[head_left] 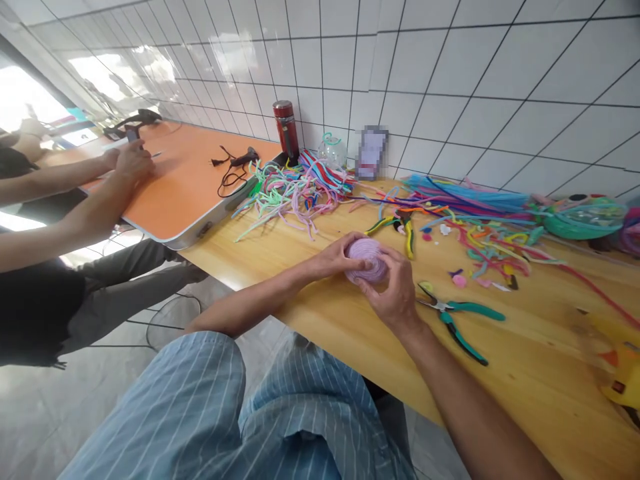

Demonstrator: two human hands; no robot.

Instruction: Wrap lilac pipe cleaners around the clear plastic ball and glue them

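A round coil of lilac pipe cleaner [369, 252] is held between both hands above the wooden table [320, 313]. My left hand [336, 259] grips its left edge, with the thumb lying across the front. On the other side, my right hand [397, 287] closes its fingers and thumb on the right and lower edges. Teal-handled pliers [450, 313] lie spread beside my right hand. Just beyond the coil rest yellow-and-black pliers [407, 237], also spread apart.
Tangled pipe cleaners [305, 190] and a blue bundle [465, 197] line the wall, with colourful scraps [493, 253] nearby. A red thermos [286, 130] and a phone [373, 152] stand behind. Left, a co-worker's hands [133, 160] hold a tool over an orange table [185, 167]; a yellow device [623, 367] sits right.
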